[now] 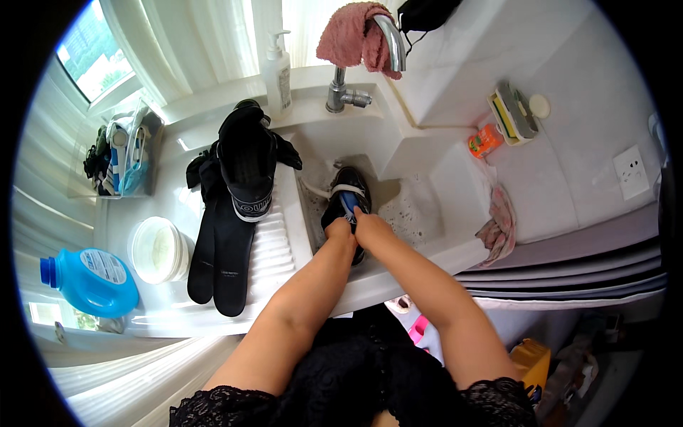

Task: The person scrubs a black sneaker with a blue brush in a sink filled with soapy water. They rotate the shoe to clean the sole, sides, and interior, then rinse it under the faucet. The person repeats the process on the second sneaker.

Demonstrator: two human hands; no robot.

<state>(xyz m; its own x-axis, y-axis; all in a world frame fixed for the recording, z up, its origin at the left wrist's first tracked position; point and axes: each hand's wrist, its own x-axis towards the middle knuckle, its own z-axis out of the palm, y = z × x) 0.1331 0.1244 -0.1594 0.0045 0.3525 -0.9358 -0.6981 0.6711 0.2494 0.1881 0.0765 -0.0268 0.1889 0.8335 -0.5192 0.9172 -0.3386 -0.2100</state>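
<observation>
A black shoe (348,176) with a white band lies in the soapy water of the white sink (448,174). My right hand (371,229) is closed on a blue-backed scrubbing brush (348,201), which rests against the upper part of the shoe. Close beside it, my left hand (339,228) grips the near part of the shoe; its fingers are partly hidden. A second black shoe (247,153) sits left of the basin on the ribbed washboard (274,249), over some black cloth. Two black insoles (231,263) stick out toward me from beneath it.
A blue detergent jug (99,282), white tub (158,249) and clear bin of toiletries (124,156) stand at left. Behind are a pump bottle (277,75) and a faucet (345,97) draped with a pink towel (356,39). A wet cloth (499,224) hangs over the right rim.
</observation>
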